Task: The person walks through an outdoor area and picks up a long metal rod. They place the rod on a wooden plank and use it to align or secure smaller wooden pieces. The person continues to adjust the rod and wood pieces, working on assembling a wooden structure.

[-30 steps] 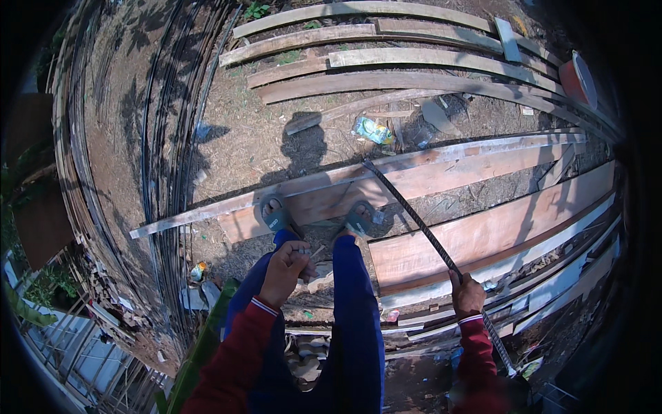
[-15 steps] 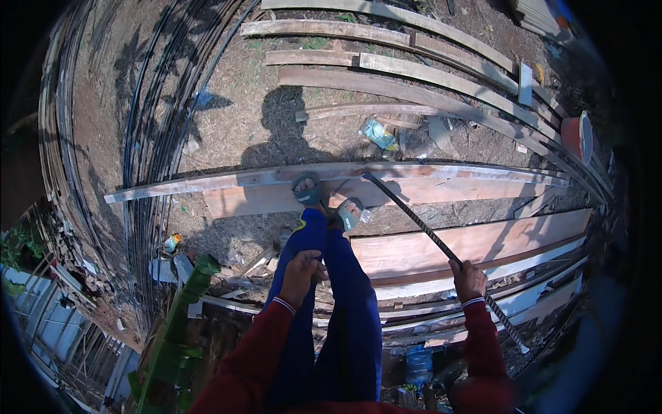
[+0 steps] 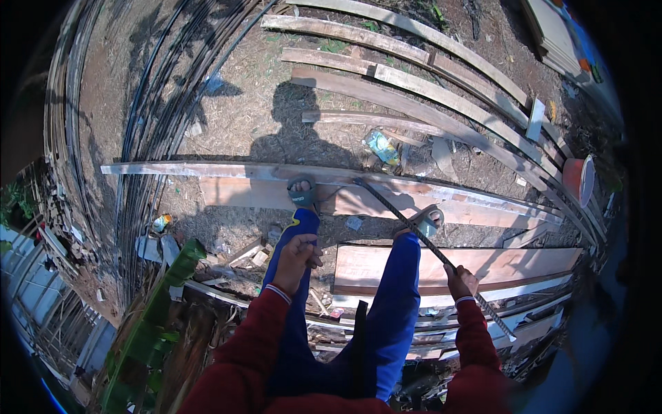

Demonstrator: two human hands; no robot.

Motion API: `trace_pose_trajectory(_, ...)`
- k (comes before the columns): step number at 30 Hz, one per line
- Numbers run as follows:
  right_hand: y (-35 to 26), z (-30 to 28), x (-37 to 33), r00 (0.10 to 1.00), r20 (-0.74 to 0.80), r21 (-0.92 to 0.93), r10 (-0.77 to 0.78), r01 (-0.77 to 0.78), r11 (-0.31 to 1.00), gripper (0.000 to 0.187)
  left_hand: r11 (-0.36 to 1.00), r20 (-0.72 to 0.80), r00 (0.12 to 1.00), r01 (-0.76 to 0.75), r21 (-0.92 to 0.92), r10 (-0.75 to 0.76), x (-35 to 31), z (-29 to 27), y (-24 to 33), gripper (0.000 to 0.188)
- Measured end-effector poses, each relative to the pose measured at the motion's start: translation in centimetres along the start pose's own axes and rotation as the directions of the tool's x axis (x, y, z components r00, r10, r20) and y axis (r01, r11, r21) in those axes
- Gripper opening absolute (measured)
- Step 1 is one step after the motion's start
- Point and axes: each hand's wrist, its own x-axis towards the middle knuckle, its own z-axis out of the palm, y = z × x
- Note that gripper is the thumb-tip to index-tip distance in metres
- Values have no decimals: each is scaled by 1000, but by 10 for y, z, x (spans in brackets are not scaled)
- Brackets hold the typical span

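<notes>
My right hand [image 3: 462,282] is wrapped round a dark ribbed steel bar [image 3: 495,317], which slants from the far left down to the near right. Its far end reaches a long narrow plank [image 3: 227,170] lying across the ground. My left hand [image 3: 295,261] hangs above my left leg with its fingers curled in; what they hold, if anything, is hidden. Under my left sandal [image 3: 302,194] lies a wider board [image 3: 238,194] beside the narrow plank. My right sandal [image 3: 429,222] rests at that board's near edge.
Several long planks [image 3: 386,81] lie at the far right, near a reddish bucket [image 3: 578,181]. Long thin rods [image 3: 155,124] run along the left. A wide board [image 3: 476,268] and timber strips lie at near right. A banana leaf [image 3: 148,331] rises at near left.
My right foot has moved to the right, setting my legs wider apart. The steel bar has shifted slightly left with my right hand still round it. My left hand stays curled.
</notes>
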Motion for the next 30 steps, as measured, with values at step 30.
trace_pose_trajectory(30, 109, 80, 172, 943, 91, 146, -320, 305, 941, 60, 913, -154, 975, -88, 398, 161, 24, 186, -44, 23)
